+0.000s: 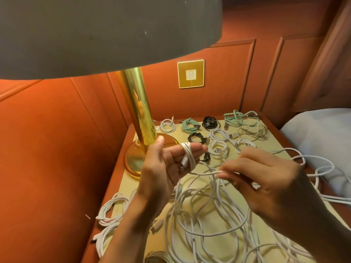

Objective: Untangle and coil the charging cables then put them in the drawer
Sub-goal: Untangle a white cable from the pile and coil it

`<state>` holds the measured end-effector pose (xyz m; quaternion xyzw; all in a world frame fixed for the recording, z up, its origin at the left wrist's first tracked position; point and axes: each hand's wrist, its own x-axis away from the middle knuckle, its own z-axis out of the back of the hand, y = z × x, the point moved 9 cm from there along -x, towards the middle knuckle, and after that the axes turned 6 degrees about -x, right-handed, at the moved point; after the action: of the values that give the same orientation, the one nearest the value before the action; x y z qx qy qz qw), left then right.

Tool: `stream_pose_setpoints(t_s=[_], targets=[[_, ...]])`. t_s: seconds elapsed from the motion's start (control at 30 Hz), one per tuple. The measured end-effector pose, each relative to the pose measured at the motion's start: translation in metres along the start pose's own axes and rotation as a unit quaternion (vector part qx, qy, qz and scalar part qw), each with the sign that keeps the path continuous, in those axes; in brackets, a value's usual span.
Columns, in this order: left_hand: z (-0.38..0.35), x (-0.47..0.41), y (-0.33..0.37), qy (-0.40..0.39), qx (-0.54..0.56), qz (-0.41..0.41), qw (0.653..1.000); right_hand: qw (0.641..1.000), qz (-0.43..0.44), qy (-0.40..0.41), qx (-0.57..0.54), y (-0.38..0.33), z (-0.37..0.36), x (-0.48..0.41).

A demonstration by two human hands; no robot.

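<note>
The wall behind is soft and orange-red, with a gold switch plate (190, 74) on it. A gold lamp (140, 111) with a grey shade stands at the back left of the cream tabletop (127, 184).

Your left grip (167, 164) is up in front of the lamp base. Its fingers are stretched out flat and the thumb points up, so it is not clenched. The white cable (188, 156) is wound in a few loops round those fingers.

Your right grip (266, 179) is just to the right of it. It is grasping the same white cable, pinched between thumb and fingertips. The strand runs across from the loops to that pinch.

Below both grips a big white tangle (209, 215) of loose cable lies on the tabletop. Some of it trails off the right side onto the bed (322, 133).

At the back of the tabletop sit neat little coils: a small white coil (167, 125), a green coil (190, 126) and a black coil (209, 122). A loose green bunch (237, 117) lies in the back right corner. More white cable (110, 211) is heaped by the left edge.
</note>
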<state>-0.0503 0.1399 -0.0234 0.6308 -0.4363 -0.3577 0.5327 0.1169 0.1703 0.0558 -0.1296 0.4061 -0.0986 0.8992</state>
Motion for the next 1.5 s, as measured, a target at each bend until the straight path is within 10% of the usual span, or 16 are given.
stream_pose_setpoints(t_s=[0.57, 0.87, 1.0, 1.07, 1.23, 1.5], targets=[[-0.049, 0.017, -0.013, -0.22, -0.14, 0.016, 0.965, 0.992, -0.011, 0.124, 0.0, 0.004, 0.025, 0.005], [-0.052, 0.02, 0.011, -0.267, 0.127, -0.008, 0.955, 0.966, -0.201, 0.079, -0.144, 0.056, -0.009, 0.02], [-0.037, 0.015, 0.032, -0.286, 0.397, -0.061, 0.87, 0.927, -0.304, -0.017, -0.219, 0.07, -0.03, 0.03], [-0.027, 0.008, 0.031, -0.208, 0.42, -0.073, 0.88, 0.928, -0.298, -0.059, -0.215, 0.062, -0.035, 0.029], [-0.006, 0.004, 0.02, 0.005, 0.333, -0.081, 0.939, 0.972, -0.167, -0.14, -0.091, 0.023, -0.038, 0.018], [-0.018, 0.011, 0.007, 0.034, -0.049, -0.122, 0.991, 0.983, -0.051, -0.173, -0.016, -0.014, -0.035, 0.016]])
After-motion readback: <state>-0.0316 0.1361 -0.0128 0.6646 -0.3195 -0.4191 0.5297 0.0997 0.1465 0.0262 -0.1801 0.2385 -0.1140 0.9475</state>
